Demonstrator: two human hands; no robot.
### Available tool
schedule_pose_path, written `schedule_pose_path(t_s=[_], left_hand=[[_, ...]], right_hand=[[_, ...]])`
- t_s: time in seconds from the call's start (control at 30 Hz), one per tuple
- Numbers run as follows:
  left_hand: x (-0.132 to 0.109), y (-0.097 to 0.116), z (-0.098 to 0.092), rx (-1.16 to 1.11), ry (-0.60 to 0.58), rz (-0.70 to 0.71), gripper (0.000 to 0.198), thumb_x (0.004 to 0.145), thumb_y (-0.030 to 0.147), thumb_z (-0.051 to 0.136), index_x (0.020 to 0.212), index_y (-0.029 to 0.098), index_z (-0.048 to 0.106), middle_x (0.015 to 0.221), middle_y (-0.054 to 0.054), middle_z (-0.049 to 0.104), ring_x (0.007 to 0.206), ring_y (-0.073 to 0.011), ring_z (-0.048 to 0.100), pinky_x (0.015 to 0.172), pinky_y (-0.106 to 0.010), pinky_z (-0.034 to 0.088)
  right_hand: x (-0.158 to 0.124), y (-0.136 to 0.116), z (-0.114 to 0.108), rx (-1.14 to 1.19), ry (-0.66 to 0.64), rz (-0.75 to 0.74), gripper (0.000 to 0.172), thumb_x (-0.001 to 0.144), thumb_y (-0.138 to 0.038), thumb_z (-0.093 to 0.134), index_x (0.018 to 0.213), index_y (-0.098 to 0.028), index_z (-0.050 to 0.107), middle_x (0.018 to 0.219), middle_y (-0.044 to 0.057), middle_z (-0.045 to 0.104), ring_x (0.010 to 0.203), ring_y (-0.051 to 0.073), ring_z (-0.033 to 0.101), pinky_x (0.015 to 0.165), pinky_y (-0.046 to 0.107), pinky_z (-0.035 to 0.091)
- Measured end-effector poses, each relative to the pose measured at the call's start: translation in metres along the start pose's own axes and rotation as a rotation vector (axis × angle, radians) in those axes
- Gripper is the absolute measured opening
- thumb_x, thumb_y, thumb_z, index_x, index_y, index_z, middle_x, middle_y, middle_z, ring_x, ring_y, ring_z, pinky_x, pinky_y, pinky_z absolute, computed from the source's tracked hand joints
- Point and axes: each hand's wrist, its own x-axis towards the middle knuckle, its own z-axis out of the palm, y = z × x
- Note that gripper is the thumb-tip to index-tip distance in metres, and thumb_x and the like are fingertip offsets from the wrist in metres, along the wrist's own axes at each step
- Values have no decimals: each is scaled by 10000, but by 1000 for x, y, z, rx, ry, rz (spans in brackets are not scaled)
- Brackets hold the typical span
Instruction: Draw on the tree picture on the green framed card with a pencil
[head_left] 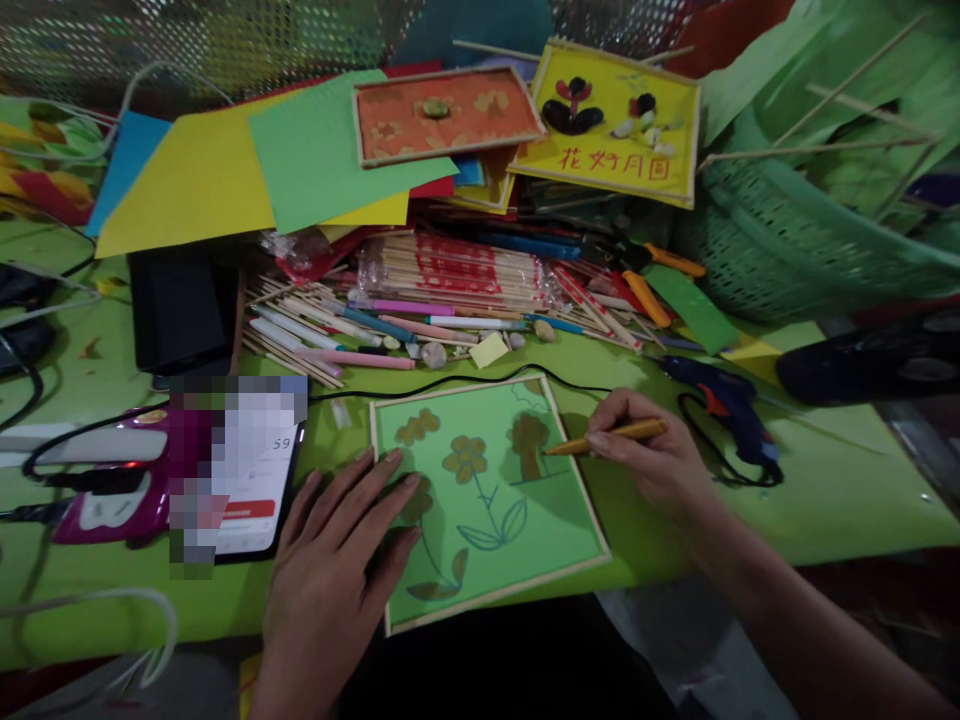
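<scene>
A green sheet (442, 510) framed with thin wooden sticks lies on the table in front of me. It carries drawn flowers, a tree and a cloud outline; some petals, leaves and the tree are coloured brownish. My right hand (645, 445) pinches an orange-brown marker (626, 432), its tip at the tree on the sheet's right side. Spread over the left edge of the frame, my left hand (337, 560) rests with fingers stretched out and holds nothing.
A phone (259, 470) and a purple power strip (112, 510) lie on the left. Pens and wooden sticks (457, 270) are heaped behind the sheet. A glue gun (724, 405) and a green basket (787, 240) stand right. Coloured paper (195, 180) and framed pictures (450, 115) are at the back.
</scene>
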Motion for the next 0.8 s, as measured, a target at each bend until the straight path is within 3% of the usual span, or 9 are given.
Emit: schedule_pose_path(t_s=[0.8], left_hand=[[1, 1, -1, 9, -3, 12, 389, 986, 264, 584, 1375, 283, 597, 1476, -20, 604, 1407, -264, 517, 1190, -483, 319]], right_hand=[[-3, -1, -3, -68, -76, 20, 231, 808, -404, 833, 779, -242, 670, 722, -10, 579, 644, 152, 473, 579, 289, 338]])
